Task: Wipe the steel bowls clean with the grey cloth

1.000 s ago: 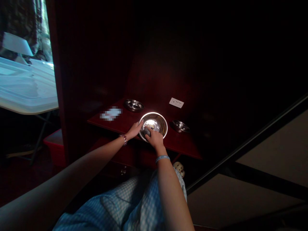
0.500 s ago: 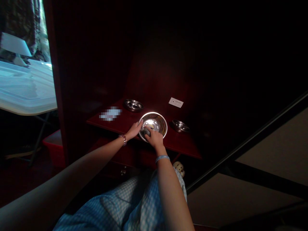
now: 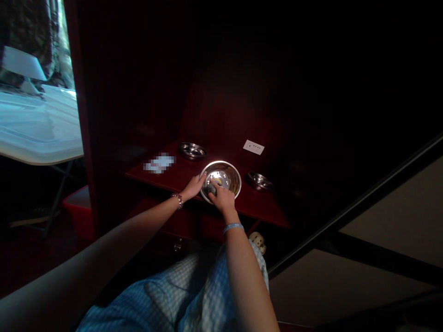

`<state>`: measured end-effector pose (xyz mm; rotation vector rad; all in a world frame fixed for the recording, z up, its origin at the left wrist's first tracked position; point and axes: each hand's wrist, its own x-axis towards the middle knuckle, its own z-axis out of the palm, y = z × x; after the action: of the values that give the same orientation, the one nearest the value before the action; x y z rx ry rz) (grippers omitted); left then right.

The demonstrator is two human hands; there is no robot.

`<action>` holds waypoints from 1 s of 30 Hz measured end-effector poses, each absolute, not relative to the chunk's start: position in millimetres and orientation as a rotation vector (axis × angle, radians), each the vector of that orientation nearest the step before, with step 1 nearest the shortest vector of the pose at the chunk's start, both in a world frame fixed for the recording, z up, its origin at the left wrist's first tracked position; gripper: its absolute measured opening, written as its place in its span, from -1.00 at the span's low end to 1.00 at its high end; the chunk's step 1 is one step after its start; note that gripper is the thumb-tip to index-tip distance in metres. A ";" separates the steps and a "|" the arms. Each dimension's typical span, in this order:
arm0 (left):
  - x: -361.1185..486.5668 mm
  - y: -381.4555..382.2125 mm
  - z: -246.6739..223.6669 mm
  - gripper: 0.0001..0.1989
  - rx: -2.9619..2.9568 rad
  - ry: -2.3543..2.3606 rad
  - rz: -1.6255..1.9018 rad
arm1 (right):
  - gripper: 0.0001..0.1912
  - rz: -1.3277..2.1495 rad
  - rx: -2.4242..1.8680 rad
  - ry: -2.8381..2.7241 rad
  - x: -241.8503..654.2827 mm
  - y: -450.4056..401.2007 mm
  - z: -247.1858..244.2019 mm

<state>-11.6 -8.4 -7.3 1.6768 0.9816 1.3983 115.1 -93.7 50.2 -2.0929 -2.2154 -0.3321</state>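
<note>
- The large steel bowl (image 3: pixel 232 177) is at the front edge of the worktop (image 3: pixel 180 176), mouth upward; being round, it has no long axis.
- The left hand (image 3: pixel 194 188) holds its left rim, thumb side toward the bowl, a narrow grip on the metal.
- The right hand (image 3: pixel 223 198) reaches over the near rim; its grip is closed round a dark grey pad (image 3: pixel 211 188) inside the bowl, at the near-left part. Which way the pad's long axis runs cannot be made out.
- Edges: the near rim meets the worktop's front edge, which slants away at left. The back wall carries a white socket plate (image 3: pixel 254 147).
- Open room: a bare strip to the bowl's left, as far as a blurred pale patch (image 3: pixel 159 163); only a slim gap on its right.
- Count: one large bowl, one pad, two small steel dishes, namely the left dish (image 3: pixel 193 151) behind the bowl and the right dish (image 3: pixel 260 181) just beside it.
</note>
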 end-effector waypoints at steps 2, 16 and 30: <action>-11.5 -9.0 -6.6 -0.38 1.669 0.956 1.413 | -0.31 -0.327 -2.142 -2.172 112.7 -93.7 50.5; -12.4 -4.9 -9.4 -0.41 1.677 0.959 1.400 | -0.42 -0.175 -1.970 -2.335 118.5 -97.3 54.8; -11.2 -4.2 -10.2 -0.43 1.579 0.984 1.381 | -0.36 -0.520 -1.937 -1.806 122.6 -99.5 65.9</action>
<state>-11.2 -4.2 -10.2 1.5788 0.9838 1.3814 122.6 -99.5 65.9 -1.9372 -1.8057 -0.5204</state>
